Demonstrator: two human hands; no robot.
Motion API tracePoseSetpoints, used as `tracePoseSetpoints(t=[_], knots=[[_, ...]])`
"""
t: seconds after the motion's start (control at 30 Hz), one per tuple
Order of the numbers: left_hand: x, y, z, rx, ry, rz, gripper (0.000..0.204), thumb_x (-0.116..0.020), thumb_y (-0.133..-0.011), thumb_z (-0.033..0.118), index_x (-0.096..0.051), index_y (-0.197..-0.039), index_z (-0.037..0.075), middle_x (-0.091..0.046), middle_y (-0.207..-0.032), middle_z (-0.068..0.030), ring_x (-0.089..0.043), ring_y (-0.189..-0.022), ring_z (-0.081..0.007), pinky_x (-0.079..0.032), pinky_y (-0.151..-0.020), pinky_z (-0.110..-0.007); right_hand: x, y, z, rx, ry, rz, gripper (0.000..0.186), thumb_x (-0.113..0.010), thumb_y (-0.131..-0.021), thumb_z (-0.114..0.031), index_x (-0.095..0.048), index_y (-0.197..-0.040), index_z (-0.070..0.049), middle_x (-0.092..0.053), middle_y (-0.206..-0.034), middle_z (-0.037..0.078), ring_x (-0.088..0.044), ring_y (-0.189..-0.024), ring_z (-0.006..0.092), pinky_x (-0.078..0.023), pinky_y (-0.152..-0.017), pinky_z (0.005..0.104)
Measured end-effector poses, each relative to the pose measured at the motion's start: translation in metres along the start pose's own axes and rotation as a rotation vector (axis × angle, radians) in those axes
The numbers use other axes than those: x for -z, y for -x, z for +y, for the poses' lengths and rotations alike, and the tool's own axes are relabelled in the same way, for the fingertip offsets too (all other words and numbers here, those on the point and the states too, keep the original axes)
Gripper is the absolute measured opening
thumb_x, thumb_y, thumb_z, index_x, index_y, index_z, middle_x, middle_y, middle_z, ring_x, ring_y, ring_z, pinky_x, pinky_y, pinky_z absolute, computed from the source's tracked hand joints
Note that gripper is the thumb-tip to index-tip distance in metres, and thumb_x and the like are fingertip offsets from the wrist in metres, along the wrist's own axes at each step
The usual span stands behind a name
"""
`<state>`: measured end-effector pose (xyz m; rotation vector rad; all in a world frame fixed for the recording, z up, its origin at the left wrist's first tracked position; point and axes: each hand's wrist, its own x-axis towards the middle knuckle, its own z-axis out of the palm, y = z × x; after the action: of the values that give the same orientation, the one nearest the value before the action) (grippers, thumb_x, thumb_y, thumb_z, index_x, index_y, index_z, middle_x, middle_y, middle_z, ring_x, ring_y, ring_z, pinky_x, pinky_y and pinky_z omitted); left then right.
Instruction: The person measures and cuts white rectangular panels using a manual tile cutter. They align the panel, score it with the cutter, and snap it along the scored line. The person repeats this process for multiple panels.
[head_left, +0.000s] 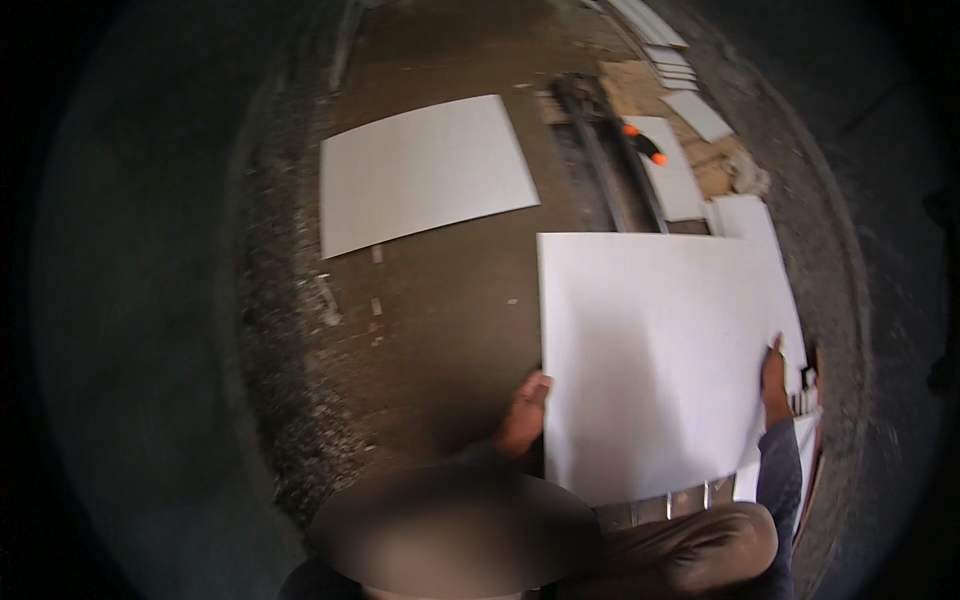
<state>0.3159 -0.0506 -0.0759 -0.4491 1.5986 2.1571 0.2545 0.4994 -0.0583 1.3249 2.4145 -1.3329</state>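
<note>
A large white tile (640, 360) with a smooth face is held between my hands, in front of my knee. My left hand (522, 415) is closed on its left edge, the fingertips tucked at the rim. At the opposite edge my right hand (774, 385) grips the tile, thumb pointing up along the side; its other fingers are mostly hidden. Just beyond the tile lies what looks like a tile cutter (600, 160), with long dark rails partly covered by the tile's far edge.
Another white tile (425, 175) lies on the brown floor (440, 320) at the far left. A black tool with orange ends (645, 145) rests on a smaller white piece (675, 185). White offcuts (697, 115) and cardboard (630, 88) lie along the right. Rubble (300, 430) lines the left edge.
</note>
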Motion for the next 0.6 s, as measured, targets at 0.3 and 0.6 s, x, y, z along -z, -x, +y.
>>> tracePoseSetpoints(t=[0.3, 0.6], knots=[[0.002, -0.002, 0.0, -0.043, 0.322, 0.069, 0.025, -0.052, -0.109, 0.029, -0.061, -0.114, 0.006, -0.066, -0.105, 0.0002, -0.057, -0.091, -0.0102, -0.047, -0.086, -0.028, 0.024, 0.082, -0.028, -0.074, 0.026, 0.186, 0.099, -0.026, -0.101, -0.074, -0.054, -0.137, 0.014, -0.065, -0.13, 0.026, -0.064, -0.119, 0.0345, -0.047, -0.103, 0.0395], [-0.039, 0.02, 0.182, -0.344, -0.115, 0.158, 0.035, -0.057, -0.106, 0.036, -0.06, -0.089, 0.006, -0.05, -0.08, 0.0048, -0.041, -0.077, -0.006, -0.039, -0.07, -0.027, 0.075, 0.23, -0.096, 0.247, -0.628, 0.216, 0.071, -0.042, -0.107, -0.055, -0.054, -0.142, 0.005, -0.064, -0.133, 0.022, -0.065, -0.119, 0.0263, -0.048, -0.105, 0.0349]])
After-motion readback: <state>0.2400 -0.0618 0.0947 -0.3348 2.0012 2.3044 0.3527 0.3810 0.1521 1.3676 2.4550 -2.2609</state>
